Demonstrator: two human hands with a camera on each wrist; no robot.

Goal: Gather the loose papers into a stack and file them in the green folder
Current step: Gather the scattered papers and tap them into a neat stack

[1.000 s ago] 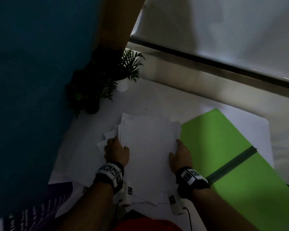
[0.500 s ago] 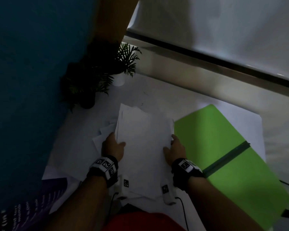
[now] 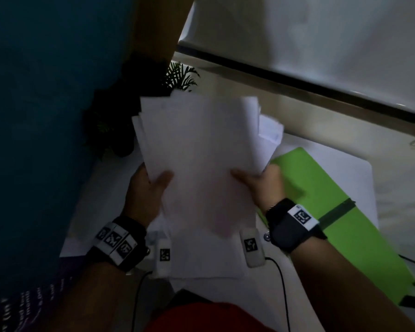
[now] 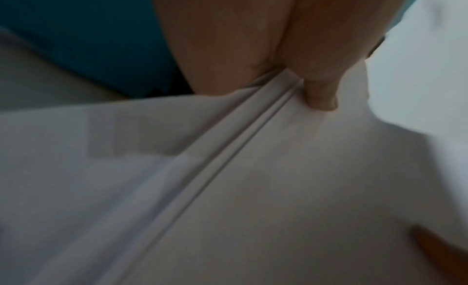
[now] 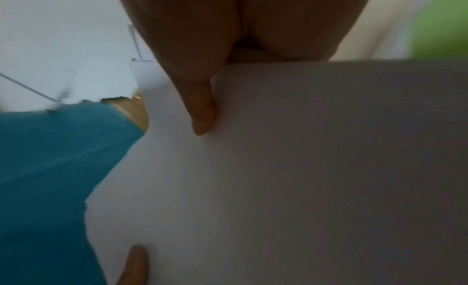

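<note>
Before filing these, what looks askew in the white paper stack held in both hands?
The white paper stack is uneven: sheets fan out at its far right corner, and the left wrist view shows stepped edges by the left hand. The right hand grips the other side.

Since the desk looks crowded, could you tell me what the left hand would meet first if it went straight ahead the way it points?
Probably the potted plant beyond the papers that the left hand grips, though depth is unclear.
</note>
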